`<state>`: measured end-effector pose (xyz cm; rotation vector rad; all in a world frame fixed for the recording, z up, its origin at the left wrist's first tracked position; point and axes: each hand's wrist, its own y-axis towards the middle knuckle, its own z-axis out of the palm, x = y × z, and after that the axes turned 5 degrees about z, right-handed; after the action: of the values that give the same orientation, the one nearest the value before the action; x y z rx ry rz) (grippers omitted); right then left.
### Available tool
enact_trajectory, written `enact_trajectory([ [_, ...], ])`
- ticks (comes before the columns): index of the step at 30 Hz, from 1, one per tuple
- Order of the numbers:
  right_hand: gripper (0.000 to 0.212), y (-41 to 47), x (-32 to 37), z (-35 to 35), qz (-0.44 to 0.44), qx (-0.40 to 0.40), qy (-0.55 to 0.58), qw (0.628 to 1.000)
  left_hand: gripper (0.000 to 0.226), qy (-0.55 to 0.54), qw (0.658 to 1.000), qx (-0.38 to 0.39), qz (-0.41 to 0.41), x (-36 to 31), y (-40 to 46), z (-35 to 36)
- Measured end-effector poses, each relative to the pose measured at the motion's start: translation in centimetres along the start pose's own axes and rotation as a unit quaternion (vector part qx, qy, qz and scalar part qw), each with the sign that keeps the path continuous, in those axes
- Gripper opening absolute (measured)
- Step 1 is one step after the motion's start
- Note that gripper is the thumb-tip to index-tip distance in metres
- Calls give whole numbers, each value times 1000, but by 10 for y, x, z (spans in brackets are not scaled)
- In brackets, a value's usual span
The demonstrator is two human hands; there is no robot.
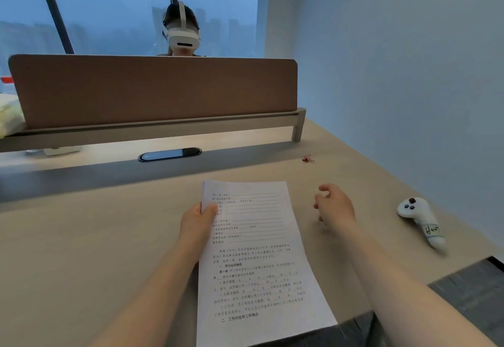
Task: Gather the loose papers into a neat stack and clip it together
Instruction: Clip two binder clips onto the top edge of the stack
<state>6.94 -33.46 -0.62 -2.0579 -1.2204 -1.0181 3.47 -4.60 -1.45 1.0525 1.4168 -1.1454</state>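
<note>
Left hand pinches the papers, long axis toward the desk's far edge; right hand loosely spread near a binder clip.

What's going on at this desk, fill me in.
A person is gathering printed papers on a desk. The left hand grips the stack by its left edge. The right hand hovers beside it, fingers loosely curled, holding nothing. A small red binder clip lies further back on the desk, so the stack is not yet clipped. A white controller lies to the right.
</note>
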Motion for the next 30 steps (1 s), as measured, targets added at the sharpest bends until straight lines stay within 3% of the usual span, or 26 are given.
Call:
enact_trajectory([
  [5,45,34,-14,-22,-12,-73,-100,992,16,4,1000,13,-3,1,8,21],
  [10,48,53,-22,-25,6,-40,-207,977,17,10,1000,21,3,3,16,38],
  [16,52,70,-27,-26,10,-6,-238,971,15,6,1000,28,1,4,21,50],
  [22,47,74,-24,-22,-6,-18,-261,965,18,13,1000,25,9,8,25,53],
  [26,23,79,-22,-17,-14,-22,-254,967,16,10,1000,27,9,10,25,53],
  [30,23,78,-22,-16,-14,-19,-248,968,18,4,999,30,9,11,25,51],
])
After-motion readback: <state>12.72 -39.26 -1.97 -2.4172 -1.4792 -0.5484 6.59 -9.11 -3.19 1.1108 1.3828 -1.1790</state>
